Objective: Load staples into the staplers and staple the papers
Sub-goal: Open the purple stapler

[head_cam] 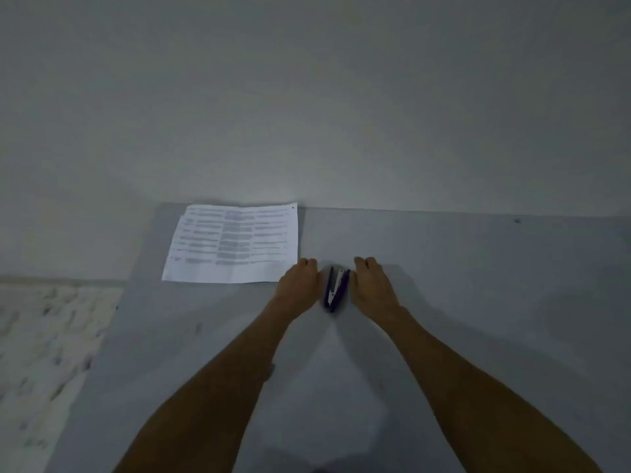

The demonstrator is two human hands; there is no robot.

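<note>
Stapler (336, 290), dark with a pale metal strip showing, lies between the left hand (298, 283) and right hand (374, 283), both close against its sides; whether either grips it I cannot tell. Small, stiff, probably light: take its flanks. It lies on the table (478, 302), with paper (232, 244) nearby on the left.

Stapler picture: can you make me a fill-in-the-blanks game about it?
1. The stapler lies ____ the left hand and the right hand.
2. The printed paper lies on the stapler's ____ side.
3. The table is ____ in colour.
Missing words: between; left; grey.
</note>
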